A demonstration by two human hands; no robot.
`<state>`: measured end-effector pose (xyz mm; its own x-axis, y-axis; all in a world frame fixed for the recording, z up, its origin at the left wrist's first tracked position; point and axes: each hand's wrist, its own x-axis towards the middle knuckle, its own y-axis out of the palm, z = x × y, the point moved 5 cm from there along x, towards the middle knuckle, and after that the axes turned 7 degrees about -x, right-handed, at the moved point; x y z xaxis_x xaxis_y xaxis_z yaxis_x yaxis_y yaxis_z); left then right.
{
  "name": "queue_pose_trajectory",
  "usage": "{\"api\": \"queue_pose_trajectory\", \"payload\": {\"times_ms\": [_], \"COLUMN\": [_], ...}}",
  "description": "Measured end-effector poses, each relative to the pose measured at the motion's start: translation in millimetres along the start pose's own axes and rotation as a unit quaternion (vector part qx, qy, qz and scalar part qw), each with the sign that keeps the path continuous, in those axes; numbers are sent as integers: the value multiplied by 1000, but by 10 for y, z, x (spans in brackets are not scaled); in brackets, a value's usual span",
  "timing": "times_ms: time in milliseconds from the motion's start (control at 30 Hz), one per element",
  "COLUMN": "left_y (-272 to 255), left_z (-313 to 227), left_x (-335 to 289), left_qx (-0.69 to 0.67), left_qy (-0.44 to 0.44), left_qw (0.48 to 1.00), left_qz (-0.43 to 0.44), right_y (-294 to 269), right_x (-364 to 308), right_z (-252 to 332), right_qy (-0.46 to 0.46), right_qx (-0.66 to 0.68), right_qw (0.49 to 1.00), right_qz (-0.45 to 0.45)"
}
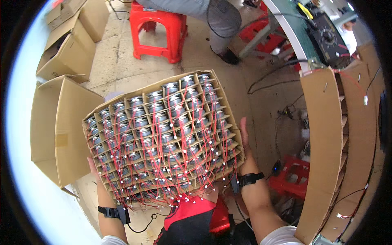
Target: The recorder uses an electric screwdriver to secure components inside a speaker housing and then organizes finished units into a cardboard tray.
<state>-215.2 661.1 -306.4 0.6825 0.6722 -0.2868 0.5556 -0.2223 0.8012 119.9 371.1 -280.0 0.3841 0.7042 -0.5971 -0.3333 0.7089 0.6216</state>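
Between my hands is a shallow cardboard tray (229, 122), split by cardboard dividers into rows of cells. Round grey-and-silver parts (139, 111), which look like small speakers or motors, fill the cells. Thin red wires with white connectors (159, 179) trail from them and hang over the near edge. My left hand (93, 168) grips the tray's left side, its fingers mostly hidden behind the cardboard. On the right side my right hand (244, 136) presses against the wall with its fingers pointing up. The tray is tilted, its near edge lower, above my lap.
Open cardboard boxes (61, 130) stand along the left. A red plastic stool (159, 32) is ahead, beside a seated person's leg (222, 20). On the right are a green-topped bench with a black dial instrument (326, 34), cardboard sheets (320, 155), another red stool (292, 175) and loose cables.
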Motion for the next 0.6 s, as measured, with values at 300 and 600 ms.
{"api": "queue_pose_trajectory", "payload": {"times_ms": [300,600], "left_y": [-357,113], "left_z": [-643,-726], "left_x": [599,757], "left_qx": [92,203], "left_qy": [-46,-73], "left_qw": [993,968], "left_qz": [-53,-130], "right_y": [-1178,63], "right_x": [72,-506], "right_z": [-1174,-1017], "right_qy": [-167,-232], "right_qx": [287,80], "right_qw": [942,963], "right_qz": [50,-114]}}
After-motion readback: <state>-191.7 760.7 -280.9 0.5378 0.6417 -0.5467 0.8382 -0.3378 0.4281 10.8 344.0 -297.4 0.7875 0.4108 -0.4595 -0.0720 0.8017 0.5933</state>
